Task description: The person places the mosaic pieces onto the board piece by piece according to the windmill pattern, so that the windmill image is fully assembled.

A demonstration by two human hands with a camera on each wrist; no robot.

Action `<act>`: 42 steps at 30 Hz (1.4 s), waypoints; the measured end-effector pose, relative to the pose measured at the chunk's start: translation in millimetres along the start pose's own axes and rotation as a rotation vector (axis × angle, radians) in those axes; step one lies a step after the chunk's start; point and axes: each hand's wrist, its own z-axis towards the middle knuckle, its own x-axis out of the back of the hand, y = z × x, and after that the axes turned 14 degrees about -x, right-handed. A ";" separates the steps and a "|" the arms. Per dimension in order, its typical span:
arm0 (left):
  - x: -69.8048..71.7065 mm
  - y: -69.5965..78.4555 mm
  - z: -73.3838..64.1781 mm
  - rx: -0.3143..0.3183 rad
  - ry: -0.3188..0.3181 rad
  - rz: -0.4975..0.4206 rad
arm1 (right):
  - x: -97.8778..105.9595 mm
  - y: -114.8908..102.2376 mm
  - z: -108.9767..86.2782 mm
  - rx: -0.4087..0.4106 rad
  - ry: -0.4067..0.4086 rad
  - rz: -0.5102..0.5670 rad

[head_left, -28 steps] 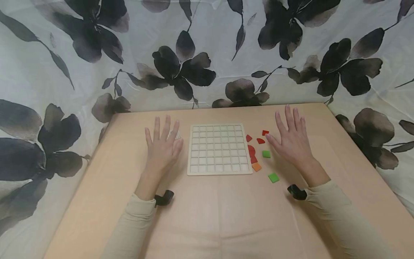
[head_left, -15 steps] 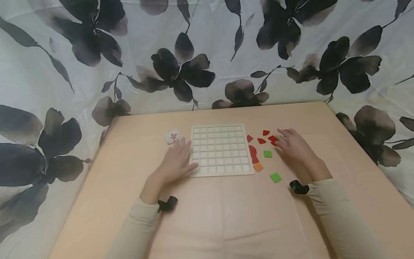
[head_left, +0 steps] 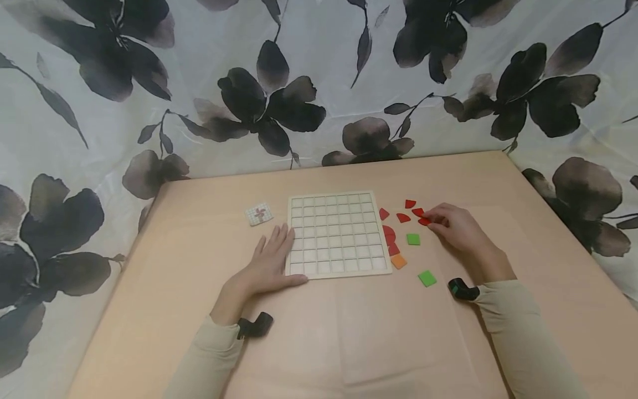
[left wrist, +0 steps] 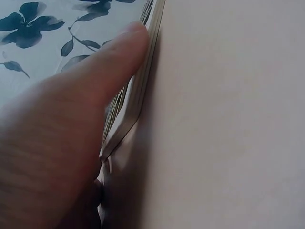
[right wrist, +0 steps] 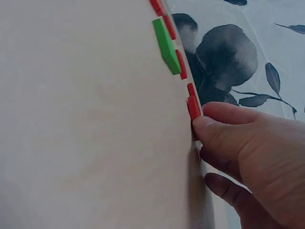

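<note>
A cream board [head_left: 339, 235] with a grid of square cells lies on the table. My left hand [head_left: 264, 267] rests at its left edge, fingers straight and thumb along the front left corner. In the left wrist view the thumb [left wrist: 114, 59] lies against the board's side [left wrist: 133, 105]. To the right of the board, my right hand [head_left: 461, 230] pinches a red curved-edge tile [head_left: 424, 221] between thumb and index finger. The right wrist view shows that red tile [right wrist: 193, 108] at the fingertips, its lower end hidden by the thumb.
More red tiles [head_left: 403, 218] lie between the board and my right hand. Two green square tiles [head_left: 413, 239] and an orange tile [head_left: 398, 261] are nearer the front. A small pattern card [head_left: 259, 214] with a red figure lies left of the board. Floral fabric [head_left: 279, 105] hangs behind the table [head_left: 319, 343].
Both hands have come down from above the table. The left has moved right onto the board's edge, uncovering the card. The right has lowered to the red tiles and taken hold of one.
</note>
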 end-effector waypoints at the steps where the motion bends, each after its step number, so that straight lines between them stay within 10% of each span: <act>1: -0.5 0.3 -0.1 -0.002 -0.002 0.001 | 0.9 0.0 -0.9 0.009 0.002 -0.006; 28: -3.6 0.9 -0.8 0.007 0.029 0.083 | -0.9 -18.6 12.6 -0.281 -0.172 0.067; 42: -4.4 1.3 -1.5 -0.006 0.043 0.091 | 0.2 -9.3 11.7 -0.091 -0.275 0.069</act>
